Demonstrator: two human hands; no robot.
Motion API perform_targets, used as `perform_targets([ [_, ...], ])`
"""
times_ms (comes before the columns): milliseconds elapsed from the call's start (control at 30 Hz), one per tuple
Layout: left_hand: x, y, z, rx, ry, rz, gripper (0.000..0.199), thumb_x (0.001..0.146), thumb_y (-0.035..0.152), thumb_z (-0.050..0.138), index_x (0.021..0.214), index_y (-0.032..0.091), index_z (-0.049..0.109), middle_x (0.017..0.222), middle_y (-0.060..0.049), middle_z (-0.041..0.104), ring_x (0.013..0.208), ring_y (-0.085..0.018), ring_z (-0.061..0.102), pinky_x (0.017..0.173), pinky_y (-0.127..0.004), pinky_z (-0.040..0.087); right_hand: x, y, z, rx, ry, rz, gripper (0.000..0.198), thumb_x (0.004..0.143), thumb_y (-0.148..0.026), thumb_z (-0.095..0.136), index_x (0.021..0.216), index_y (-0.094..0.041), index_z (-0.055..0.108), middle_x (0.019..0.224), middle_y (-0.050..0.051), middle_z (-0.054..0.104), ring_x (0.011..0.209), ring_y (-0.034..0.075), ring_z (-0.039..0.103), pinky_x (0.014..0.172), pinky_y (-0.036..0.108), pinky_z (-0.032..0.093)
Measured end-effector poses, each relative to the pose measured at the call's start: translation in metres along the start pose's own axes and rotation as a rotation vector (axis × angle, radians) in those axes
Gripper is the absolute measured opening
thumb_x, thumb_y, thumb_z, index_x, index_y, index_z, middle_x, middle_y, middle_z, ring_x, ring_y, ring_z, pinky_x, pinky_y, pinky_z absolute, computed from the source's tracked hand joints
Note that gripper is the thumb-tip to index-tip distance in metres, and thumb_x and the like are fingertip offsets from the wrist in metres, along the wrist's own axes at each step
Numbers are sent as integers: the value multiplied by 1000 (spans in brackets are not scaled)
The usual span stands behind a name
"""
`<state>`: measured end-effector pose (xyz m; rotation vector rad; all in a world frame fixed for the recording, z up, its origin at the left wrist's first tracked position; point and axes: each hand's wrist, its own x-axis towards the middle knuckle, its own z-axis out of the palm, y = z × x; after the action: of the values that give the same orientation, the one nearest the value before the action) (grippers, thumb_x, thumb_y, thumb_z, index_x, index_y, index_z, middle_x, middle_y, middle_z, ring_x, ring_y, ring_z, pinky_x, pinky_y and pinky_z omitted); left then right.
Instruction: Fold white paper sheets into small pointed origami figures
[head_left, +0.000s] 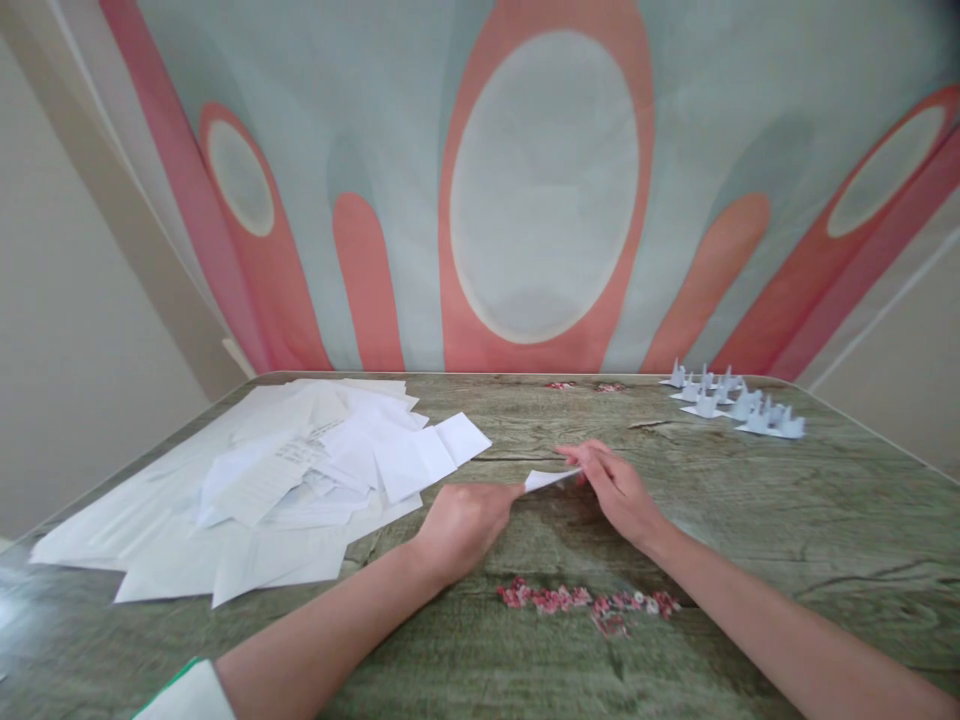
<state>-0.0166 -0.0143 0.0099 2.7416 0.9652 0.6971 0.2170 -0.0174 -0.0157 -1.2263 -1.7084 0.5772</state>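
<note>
A small piece of folded white paper [549, 480] is stretched between my two hands, just above the table. My left hand [471, 522] pinches its left end, with the fingers curled in. At the right end my right hand [611, 482] grips the paper between thumb and fingers, one finger pointing out to the left. The paper looks thin and is seen nearly edge-on, so its exact folds cannot be made out. Just beyond my left hand, a creased white sheet [431, 458] lies at the edge of a loose paper pile.
The wide paper pile [300, 490] covers the table's left side, some sheets bearing writing. Several folded white paper shapes with upright points [742, 402] stand at the back right. The wood-grain table [750, 520] has printed pink flowers and meets a patterned backdrop [405, 250].
</note>
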Motion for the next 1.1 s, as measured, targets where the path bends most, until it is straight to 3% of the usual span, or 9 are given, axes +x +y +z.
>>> perform_targets([
  [133,7,-3,1,-567,71,-367,29,85,20,44,108,19,62,99,-3,68,86,-17,65,77,-26,51,2,1,-4,200,71,100,41,90,-46,34,114,-20,56,97,5,59,81,17,53,78,29,42],
  [233,11,-1,4,-953,94,-588,29,81,24,52,107,13,61,91,-6,70,80,-18,67,71,-25,53,1,-3,-3,266,-18,151,35,87,-45,44,107,-19,56,95,4,60,84,17,53,76,27,41],
  [333,12,3,5,-1113,104,-684,32,77,25,59,106,11,60,87,-7,71,77,-17,67,69,-24,53,-2,-6,0,234,-131,161,28,85,-44,48,85,-18,58,75,0,57,70,14,51,63,24,39],
  [533,10,10,6,-1208,108,-718,37,73,26,65,106,11,58,85,-7,70,78,-17,67,67,-24,52,-4,-5,4,126,-198,152,32,85,-42,47,68,-17,57,63,-1,56,61,13,48,58,24,36],
  [1100,9,6,9,-1316,89,-592,51,72,24,64,119,12,48,104,-12,64,90,-19,64,81,-32,50,0,-4,3,155,-128,213,35,85,-48,45,69,-18,55,64,0,58,61,14,51,61,26,41],
])
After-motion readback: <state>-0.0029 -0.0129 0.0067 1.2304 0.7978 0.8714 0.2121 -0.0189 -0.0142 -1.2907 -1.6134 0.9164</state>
